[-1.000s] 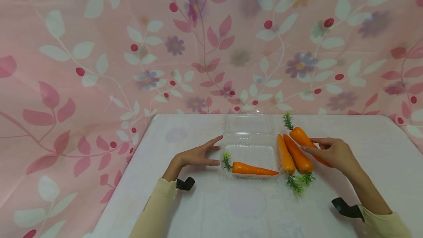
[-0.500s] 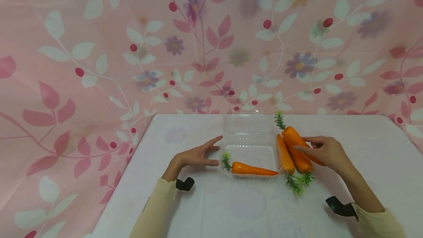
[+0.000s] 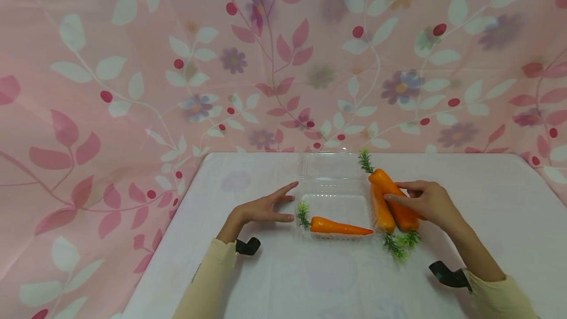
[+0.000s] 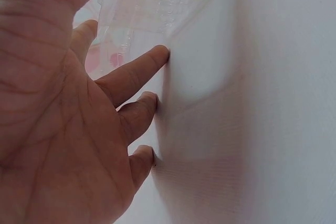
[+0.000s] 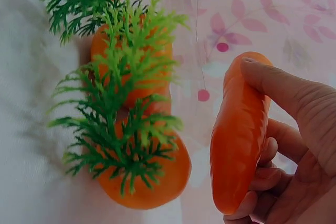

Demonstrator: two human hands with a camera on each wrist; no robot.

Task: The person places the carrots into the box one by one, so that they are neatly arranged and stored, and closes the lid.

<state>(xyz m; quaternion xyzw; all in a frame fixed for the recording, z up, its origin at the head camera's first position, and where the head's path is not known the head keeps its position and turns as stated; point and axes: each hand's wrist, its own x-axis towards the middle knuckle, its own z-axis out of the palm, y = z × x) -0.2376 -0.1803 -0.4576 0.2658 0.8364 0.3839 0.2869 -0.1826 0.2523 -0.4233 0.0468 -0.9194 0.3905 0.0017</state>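
Note:
My right hand (image 3: pixel 429 203) grips an orange carrot (image 5: pixel 239 129) between thumb and fingers, its leafy top pointing away to the far left. This carrot hangs over two more carrots that lie beside the clear plastic box (image 3: pixel 334 201), their green tops (image 5: pixel 126 145) toward me. One carrot (image 3: pixel 341 226) lies inside the box along its near side, leaves at the left. At the box's left edge, my left hand (image 3: pixel 261 210) has its fingers spread. In the left wrist view the left fingertips (image 4: pixel 160 53) rest on the tabletop, palm bare.
The box's clear lid (image 3: pixel 332 165) lies folded back behind it. A white cloth covers the table (image 3: pixel 274 279). Behind the table's far edge hangs a pink floral curtain (image 3: pixel 283 63). Dark camera mounts (image 3: pixel 449 274) sit at both wrists.
My right hand has moved left with its carrot, from the right of the lying carrots to above them, nearer the box. The left hand and the carrot in the box have stayed put.

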